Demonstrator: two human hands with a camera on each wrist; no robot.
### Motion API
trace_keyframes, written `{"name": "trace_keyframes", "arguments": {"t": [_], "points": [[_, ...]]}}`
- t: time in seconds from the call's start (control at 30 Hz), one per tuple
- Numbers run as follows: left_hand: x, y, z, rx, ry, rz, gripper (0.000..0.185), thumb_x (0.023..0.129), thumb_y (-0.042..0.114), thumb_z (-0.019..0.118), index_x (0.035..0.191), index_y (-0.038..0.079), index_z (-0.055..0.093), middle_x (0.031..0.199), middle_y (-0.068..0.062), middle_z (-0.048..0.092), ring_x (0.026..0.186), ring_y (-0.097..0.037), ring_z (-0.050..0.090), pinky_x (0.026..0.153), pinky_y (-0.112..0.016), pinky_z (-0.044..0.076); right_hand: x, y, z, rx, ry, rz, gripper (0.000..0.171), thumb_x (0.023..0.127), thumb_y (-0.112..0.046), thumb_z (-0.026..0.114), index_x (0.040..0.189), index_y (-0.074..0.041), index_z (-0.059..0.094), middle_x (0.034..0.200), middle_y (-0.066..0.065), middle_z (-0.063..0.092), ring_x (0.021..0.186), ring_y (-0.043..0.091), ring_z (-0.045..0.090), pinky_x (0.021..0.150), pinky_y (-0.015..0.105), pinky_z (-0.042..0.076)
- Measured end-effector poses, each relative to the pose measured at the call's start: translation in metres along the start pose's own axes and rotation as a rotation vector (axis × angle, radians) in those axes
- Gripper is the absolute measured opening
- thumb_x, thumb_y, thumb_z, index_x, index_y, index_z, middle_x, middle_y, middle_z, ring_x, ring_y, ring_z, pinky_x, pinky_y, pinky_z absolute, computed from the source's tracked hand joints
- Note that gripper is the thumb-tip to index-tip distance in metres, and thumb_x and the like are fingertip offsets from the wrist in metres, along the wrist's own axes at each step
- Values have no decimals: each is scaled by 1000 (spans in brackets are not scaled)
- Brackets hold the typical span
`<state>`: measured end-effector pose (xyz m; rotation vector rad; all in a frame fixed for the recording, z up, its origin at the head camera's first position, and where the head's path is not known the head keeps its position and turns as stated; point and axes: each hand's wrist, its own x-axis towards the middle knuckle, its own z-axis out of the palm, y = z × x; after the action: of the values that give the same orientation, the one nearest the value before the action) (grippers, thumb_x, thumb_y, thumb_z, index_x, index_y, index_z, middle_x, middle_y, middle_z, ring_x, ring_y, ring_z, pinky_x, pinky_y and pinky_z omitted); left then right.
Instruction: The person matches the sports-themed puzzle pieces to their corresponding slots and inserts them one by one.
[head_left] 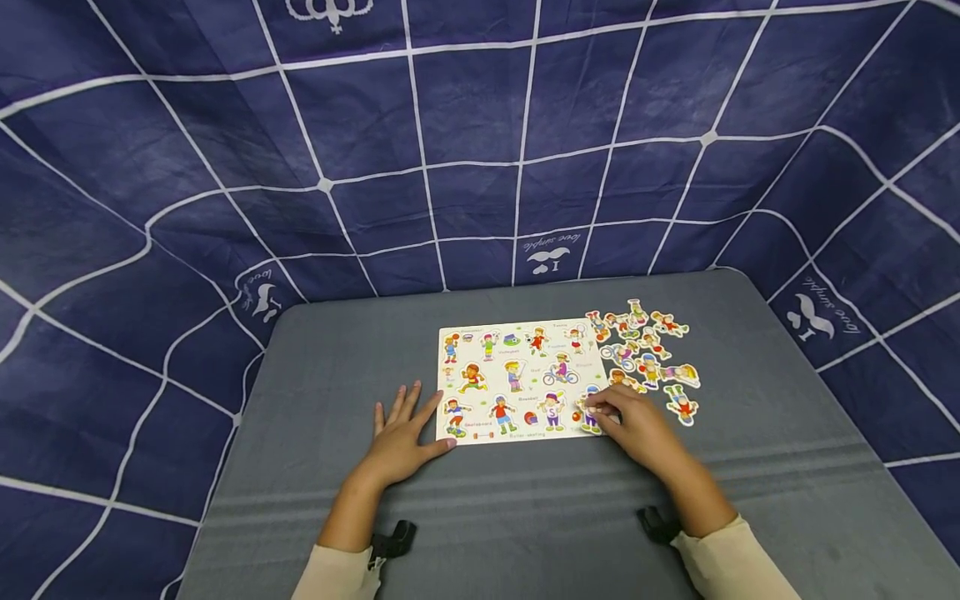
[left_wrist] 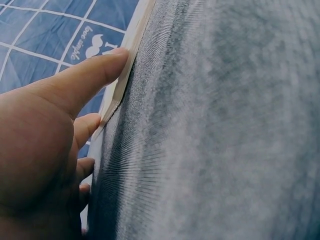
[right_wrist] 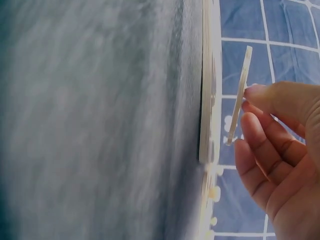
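A white puzzle board [head_left: 491, 429] printed with sports figures lies on the grey table. My left hand [head_left: 397, 442] is at its left end, fingers spread, with the thumb and a fingertip touching the board's edge [left_wrist: 120, 90] in the left wrist view. Between thumb and fingers my right hand [head_left: 637, 425] pinches a thin puzzle piece [right_wrist: 240, 95], a figure in purple. In the right wrist view the piece is edge-on, slightly tilted and apart from the board [right_wrist: 205, 100]. From the head it appears over the board's lower right corner; the fingers partly cover it.
Several loose figure pieces [head_left: 648, 362] lie piled and overlapping right of the board. One piece [head_left: 681, 406] sits nearest the right hand. A dark blue cloth [head_left: 480, 200] with white lines hangs behind the grey table [head_left: 525, 517].
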<state>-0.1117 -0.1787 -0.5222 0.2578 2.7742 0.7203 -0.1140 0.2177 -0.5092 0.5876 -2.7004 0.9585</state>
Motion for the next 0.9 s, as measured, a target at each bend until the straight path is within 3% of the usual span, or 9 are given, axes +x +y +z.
{"name": "trace_keyframes", "arguments": {"t": [0.33,0.9], "points": [[-2,1,0,-14,33,23,89,86,62,70,160,26,35,171,-15,13,159,-41,1,120,-70,-11,14,-10,11,44,-34,1,17,84,-1,78,100,-10,77,92,-2,69,80,7,62,72,26,52],[2,-1,0,17,-19,-8,92,87,70,63,161,32,27,172,-9,4,159,-35,-7,120,-68,-14,32,-23,24,17,-172,6,14,89,-4,74,100,-12,76,95,-2,68,83,9,61,73,28,51]]}}
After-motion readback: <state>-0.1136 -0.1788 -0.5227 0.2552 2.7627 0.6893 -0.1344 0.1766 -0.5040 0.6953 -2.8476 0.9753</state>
